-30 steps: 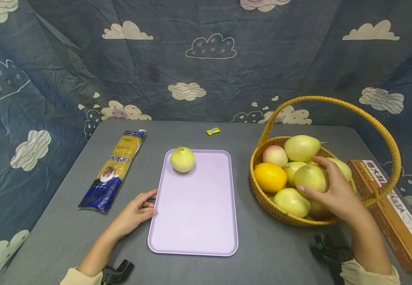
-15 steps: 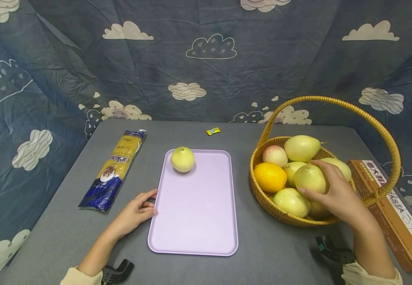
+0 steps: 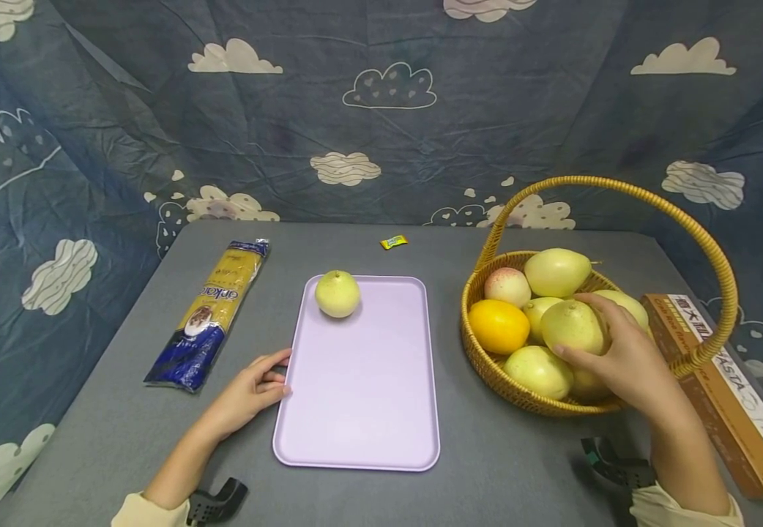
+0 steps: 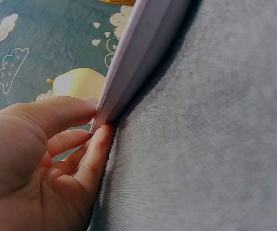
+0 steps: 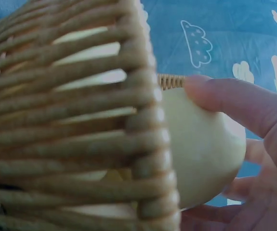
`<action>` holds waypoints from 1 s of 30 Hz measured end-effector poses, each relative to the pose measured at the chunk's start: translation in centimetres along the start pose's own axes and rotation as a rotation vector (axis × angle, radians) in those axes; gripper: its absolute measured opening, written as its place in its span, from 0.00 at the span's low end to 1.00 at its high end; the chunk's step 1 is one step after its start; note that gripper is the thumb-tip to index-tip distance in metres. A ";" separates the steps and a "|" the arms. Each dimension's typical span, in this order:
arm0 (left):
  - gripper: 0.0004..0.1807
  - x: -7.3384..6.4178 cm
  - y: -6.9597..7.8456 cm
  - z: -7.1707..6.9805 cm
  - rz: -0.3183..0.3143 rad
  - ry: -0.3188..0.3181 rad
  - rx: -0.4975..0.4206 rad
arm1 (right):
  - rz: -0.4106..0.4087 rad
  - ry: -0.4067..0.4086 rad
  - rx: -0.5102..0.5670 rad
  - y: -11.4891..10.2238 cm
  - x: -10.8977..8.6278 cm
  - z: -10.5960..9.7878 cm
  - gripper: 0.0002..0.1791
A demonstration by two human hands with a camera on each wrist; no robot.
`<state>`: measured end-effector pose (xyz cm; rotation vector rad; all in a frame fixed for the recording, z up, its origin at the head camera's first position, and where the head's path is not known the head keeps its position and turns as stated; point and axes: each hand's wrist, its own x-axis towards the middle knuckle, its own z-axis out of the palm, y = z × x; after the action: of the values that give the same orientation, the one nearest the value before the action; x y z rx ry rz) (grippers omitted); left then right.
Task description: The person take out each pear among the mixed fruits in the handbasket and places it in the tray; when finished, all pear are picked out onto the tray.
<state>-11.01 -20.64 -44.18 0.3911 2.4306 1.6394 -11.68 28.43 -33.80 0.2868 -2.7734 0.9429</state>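
Note:
My left hand (image 3: 244,399) pinches the left rim of a lilac tray (image 3: 362,395); in the left wrist view the thumb lies on the rim (image 4: 110,98) and fingers touch its outer side. One pale green pear (image 3: 337,294) sits at the tray's far left corner. My right hand (image 3: 625,359) grips a pale green pear (image 3: 572,326) on top of the fruit in a wicker basket (image 3: 487,377). In the right wrist view the thumb and fingers curl round that pear (image 5: 203,149), and the basket's woven wall (image 5: 80,130) hides part of it.
The basket also holds a yellow-orange fruit (image 3: 499,326), a reddish peach (image 3: 507,288) and several pale green fruits; its tall handle (image 3: 685,219) arches over them. A pasta packet (image 3: 210,315) lies left of the tray, a small yellow wrapper (image 3: 394,241) behind it. A long pasta box (image 3: 724,395) lies at right.
The fingers of my right hand have settled a little closer round the pear in the basket. My left hand stays on the tray's rim.

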 end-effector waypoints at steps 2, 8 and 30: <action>0.31 0.0 0.0 0.0 0.000 0.000 -0.002 | -0.002 0.027 0.008 -0.2 0.0 0.1 0.41; 0.31 0.0 -0.2 0.0 0.007 0.002 -0.010 | 0.013 0.160 0.048 -2.2 -0.4 0.4 0.43; 0.31 0.1 -0.2 -0.1 0.008 0.001 0.002 | -0.300 0.365 0.675 -12.7 2.9 7.7 0.42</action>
<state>-11.14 -20.76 -44.34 0.4014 2.4343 1.6415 -12.32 13.47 -31.73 0.5420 -1.9460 1.6227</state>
